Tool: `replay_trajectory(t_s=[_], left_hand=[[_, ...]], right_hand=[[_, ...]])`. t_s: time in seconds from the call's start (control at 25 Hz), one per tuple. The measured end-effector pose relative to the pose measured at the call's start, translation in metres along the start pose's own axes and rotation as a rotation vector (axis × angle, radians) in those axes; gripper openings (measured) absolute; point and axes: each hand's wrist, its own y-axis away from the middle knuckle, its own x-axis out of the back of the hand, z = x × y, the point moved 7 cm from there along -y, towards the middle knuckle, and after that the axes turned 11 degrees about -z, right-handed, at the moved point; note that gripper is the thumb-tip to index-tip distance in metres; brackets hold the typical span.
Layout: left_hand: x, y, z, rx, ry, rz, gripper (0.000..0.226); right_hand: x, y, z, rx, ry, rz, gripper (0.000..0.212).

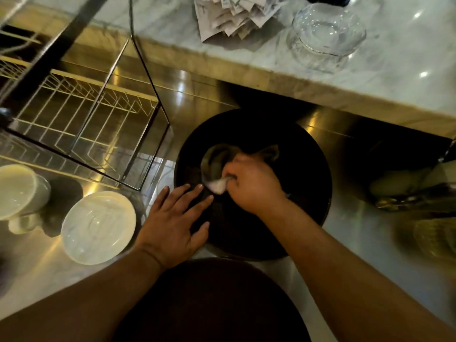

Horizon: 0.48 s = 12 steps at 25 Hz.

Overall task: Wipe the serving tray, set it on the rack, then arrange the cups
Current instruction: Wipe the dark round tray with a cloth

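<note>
A round dark serving tray (pixel 296 154) lies flat on the steel worktop (pixel 345 213). The right hand (pixel 251 183) is clenched around a bunched grey cloth (pixel 217 164), pressing it onto the tray's middle. The left hand (pixel 172 223) lies spread and flat on the tray's near-left rim. To the left stand a white cup (pixel 19 191) and a white saucer (pixel 98 227), with the wire rack (pixel 81 112) behind them.

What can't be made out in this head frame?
- Round dark serving tray: part of its centre, head view, hidden by the grey cloth and right hand.
- White cup: cut by the left edge.
- Items at right: dark and blurred, unidentifiable.
- Paper slips: cut by the top edge, print too blurred to read.
</note>
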Motion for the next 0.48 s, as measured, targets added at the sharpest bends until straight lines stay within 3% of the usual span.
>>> replay_trajectory(t_s=[0.08,0.32,0.4,0.48], left_hand=[[0.000,0.000,0.000,0.010,-0.007,-0.005,0.058],[0.003,0.001,0.002,0.042,0.020,-0.027,0.062],[0.002,0.002,0.001,0.038,0.020,-0.036,0.062],[0.001,0.002,0.001,0.027,0.017,-0.037,0.062]], right_hand=[[-0.012,0.034,-0.008,0.112,0.044,-0.096,0.018],[-0.012,0.119,0.027,0.115,0.042,-0.217,0.014],[-0.011,0.122,0.031,0.024,-0.067,-0.251,0.016],[0.007,0.108,0.046,-0.197,-0.396,-0.158,0.022]])
